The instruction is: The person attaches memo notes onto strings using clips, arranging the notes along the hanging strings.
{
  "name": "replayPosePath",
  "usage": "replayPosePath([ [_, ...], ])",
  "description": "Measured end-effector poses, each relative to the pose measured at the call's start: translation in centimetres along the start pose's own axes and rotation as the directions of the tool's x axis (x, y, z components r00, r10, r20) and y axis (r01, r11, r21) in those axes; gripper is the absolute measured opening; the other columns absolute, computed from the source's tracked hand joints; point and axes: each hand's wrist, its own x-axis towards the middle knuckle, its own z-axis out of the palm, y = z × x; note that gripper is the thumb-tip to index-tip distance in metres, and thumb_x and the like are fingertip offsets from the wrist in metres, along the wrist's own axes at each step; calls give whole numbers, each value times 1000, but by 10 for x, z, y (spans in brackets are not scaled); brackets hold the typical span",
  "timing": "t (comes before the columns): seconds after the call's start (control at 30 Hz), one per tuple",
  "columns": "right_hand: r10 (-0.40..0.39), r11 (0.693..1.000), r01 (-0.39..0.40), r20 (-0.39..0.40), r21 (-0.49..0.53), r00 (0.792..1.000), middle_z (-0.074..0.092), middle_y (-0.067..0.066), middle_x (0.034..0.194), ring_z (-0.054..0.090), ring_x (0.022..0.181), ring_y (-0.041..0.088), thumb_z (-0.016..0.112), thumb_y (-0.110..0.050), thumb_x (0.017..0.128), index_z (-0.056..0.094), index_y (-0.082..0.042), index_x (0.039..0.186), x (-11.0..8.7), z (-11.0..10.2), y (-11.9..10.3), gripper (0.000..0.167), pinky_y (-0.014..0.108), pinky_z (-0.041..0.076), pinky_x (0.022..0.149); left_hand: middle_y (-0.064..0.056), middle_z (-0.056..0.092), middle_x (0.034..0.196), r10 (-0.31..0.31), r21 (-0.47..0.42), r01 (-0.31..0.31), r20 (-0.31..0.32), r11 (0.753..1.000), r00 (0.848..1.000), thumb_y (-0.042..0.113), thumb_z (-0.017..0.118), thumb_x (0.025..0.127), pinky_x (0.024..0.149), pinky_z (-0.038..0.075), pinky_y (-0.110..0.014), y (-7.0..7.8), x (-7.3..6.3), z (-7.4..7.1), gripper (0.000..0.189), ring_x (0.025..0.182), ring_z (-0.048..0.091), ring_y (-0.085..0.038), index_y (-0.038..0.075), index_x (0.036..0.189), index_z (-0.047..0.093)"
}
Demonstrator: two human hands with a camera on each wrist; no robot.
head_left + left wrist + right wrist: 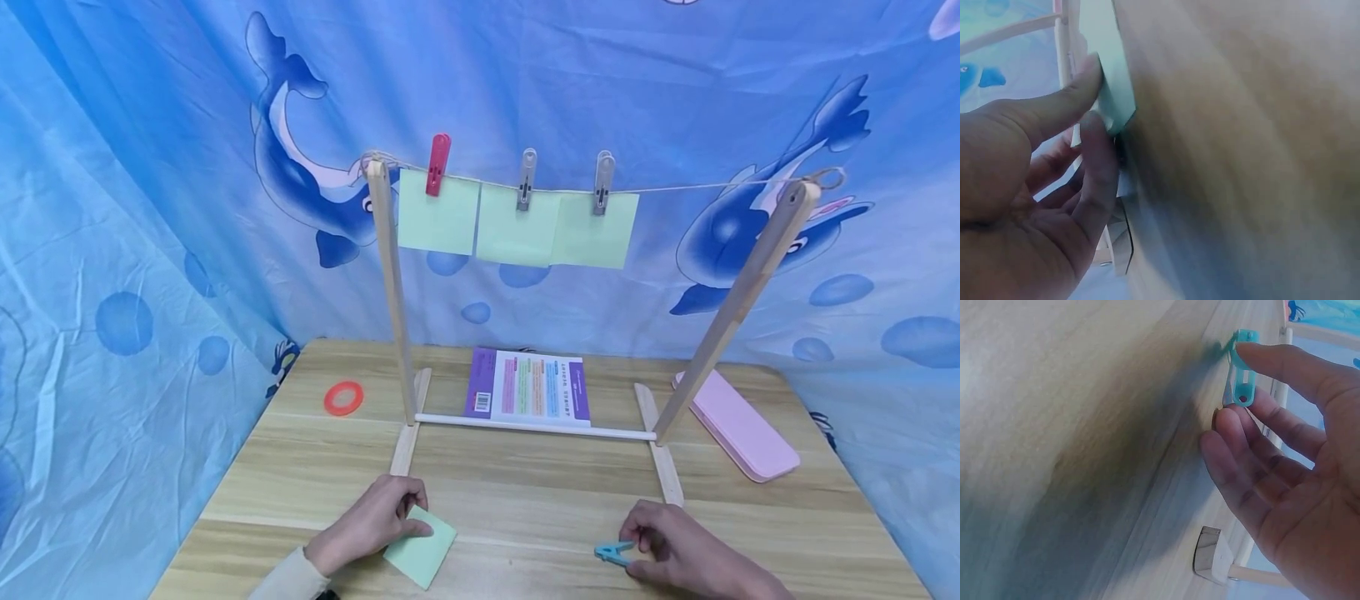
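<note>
My left hand (pixel 381 518) pinches a pale green paper square (pixel 424 552) between thumb and fingers, low over the front left of the table. In the left wrist view the same paper (pixel 1116 75) is seen nearly edge-on. On the other side, my right hand (pixel 675 546) holds a teal clothespin (pixel 613 552) by thumb and fingers. The right wrist view shows this clothespin (pixel 1245 369) from close by. Behind both hands, three green paper squares (pixel 438 212) hang side by side from a string (pixel 693 188), under one red clothespin (pixel 438 165) and two grey clothespins (pixel 527 179).
A wooden frame (pixel 393 292) with two posts carries the string; its white crossbar (pixel 532 427) runs low across the table (pixel 525 492). A purple-and-white booklet (pixel 534 387) lies behind the bar. An orange-red ring (pixel 343 398) lies left, a pink case (pixel 742 429) right.
</note>
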Motion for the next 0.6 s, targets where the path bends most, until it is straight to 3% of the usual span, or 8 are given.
replayPosePath([
  [0.27, 24, 1000, -24, -12, 13, 1000, 71, -12, 96, 63, 81, -4, 77, -30, 95, 71, -20, 106, 2, -3, -4, 16, 20, 58, 66, 5, 64, 74, 38, -80, -35, 29, 996, 999, 13, 75, 95, 53, 50, -18, 4, 2, -3, 4, 61, 53, 3, 12, 92, 73],
  [0.5, 70, 994, -68, -24, 81, 997, 73, -5, 103, 66, 87, -2, 77, -28, 96, 72, -16, 111, 5, -3, -8, 20, 20, 61, 70, 5, 67, 80, 43, -108, -45, -20, 993, 999, 10, 72, 97, 63, 55, -19, 7, 6, -6, 7, 71, 58, 2, 16, 93, 73],
  [0.6, 42, 995, -36, -68, 92, 997, 72, -3, 103, 65, 88, -1, 76, -24, 96, 72, -16, 112, 6, -3, -9, 19, 21, 61, 70, 3, 70, 83, 44, -124, -47, -31, 991, 999, 11, 73, 97, 67, 59, -20, 9, 8, -9, 3, 74, 62, 0, 13, 94, 73],
])
